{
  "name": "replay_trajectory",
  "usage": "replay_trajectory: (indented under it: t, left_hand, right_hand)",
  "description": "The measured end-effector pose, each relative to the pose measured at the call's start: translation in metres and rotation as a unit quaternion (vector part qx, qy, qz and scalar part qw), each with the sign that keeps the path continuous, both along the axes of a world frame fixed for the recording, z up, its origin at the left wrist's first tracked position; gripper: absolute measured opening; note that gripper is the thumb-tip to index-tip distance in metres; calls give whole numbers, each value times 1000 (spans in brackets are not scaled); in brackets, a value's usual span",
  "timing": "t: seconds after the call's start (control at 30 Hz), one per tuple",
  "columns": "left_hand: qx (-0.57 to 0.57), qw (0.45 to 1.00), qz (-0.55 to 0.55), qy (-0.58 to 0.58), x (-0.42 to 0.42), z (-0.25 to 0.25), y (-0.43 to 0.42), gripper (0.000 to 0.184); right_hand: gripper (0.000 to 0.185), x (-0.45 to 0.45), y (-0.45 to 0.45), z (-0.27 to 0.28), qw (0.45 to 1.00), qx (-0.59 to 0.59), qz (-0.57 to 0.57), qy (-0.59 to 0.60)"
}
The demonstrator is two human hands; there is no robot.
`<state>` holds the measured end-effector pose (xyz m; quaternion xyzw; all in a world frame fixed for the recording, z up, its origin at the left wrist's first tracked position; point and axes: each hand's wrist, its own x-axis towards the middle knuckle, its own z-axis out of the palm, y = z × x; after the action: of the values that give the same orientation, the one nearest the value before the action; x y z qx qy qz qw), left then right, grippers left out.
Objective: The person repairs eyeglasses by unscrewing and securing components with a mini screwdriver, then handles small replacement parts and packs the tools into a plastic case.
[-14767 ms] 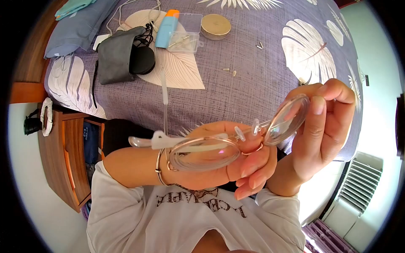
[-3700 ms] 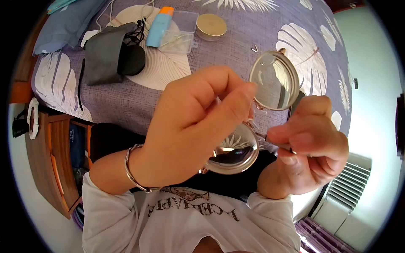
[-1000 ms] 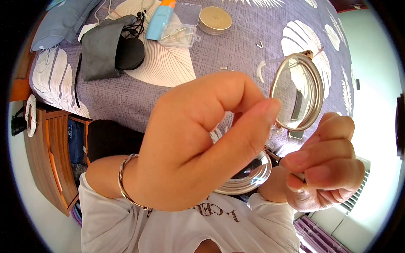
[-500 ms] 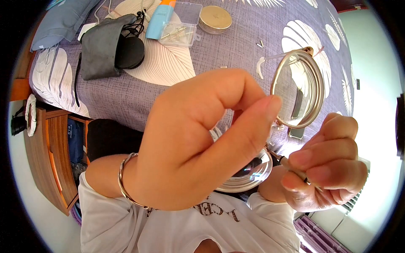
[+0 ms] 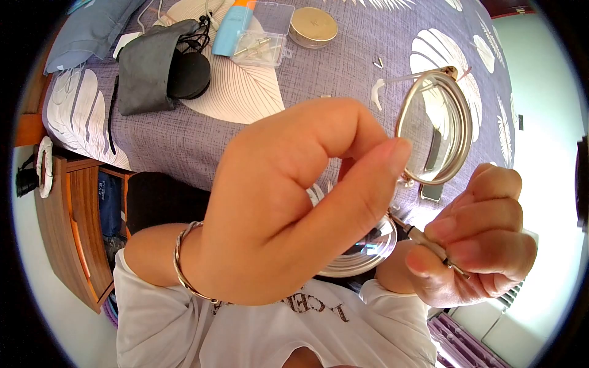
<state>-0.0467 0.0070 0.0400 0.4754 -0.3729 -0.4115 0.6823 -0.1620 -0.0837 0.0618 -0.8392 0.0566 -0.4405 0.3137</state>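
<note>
My left hand (image 5: pixel 294 202) pinches a pair of round, thin-framed glasses (image 5: pixel 464 122) near the bridge. One lens stands up to the right of the thumb; the other is lower down, partly covered by the hand. In my right hand (image 5: pixel 475 239), curled fingers hold a small metal screwdriver (image 5: pixel 429 243). Its thin tip points up-left and reaches the frame near the nose pads. The exact contact point is too small to make out. A clear temple arm with a white end piece (image 5: pixel 377 95) extends left from the upper lens.
On the patterned bed (image 5: pixel 343 73) lie a grey pouch (image 5: pixel 146 70) with a black round item, a blue bottle (image 5: pixel 232 30), a clear plastic box (image 5: pixel 261 49), a round gold-lidded container (image 5: pixel 313 26) and small metal pieces (image 5: pixel 378 63). A phone-like object (image 5: pixel 431 192) lies behind the glasses.
Since the 3.7-second-old frame, both hands and the glasses have shifted right. In the last second, my right fingers have moved slightly along the screwdriver, showing more of its handle; my left hand stays nearly still.
</note>
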Motion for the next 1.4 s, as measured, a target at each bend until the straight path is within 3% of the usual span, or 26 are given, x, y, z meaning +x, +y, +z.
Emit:
replay_trajectory:
  t: [0.53,0.93,1.13,1.17,1.27,1.3,1.4]
  left_hand:
    - [0,1000,6,-24,0,0,0,20]
    - [-3,1000,-6,-29,1,-2,0,19]
    - [0,1000,8,-17,-2,1,1,19]
    - [6,1000,14,-10,-2,3,2,19]
    - [-5,1000,24,6,-3,3,2,20]
    - [-12,1000,26,10,-3,3,2,21]
    - [-19,999,30,13,-3,5,3,21]
  right_hand:
    - [33,-5,-5,11,996,-12,32,83]
    - [30,-1,-2,3,999,-31,9,29]
    - [32,-7,-7,11,991,-9,78,109]
    - [32,-1,-2,1,998,31,35,-37]
    - [27,-20,-6,7,992,89,22,-88]
    - [23,-24,-8,8,974,185,93,-93]
    - [22,-26,-13,6,943,261,176,-106]
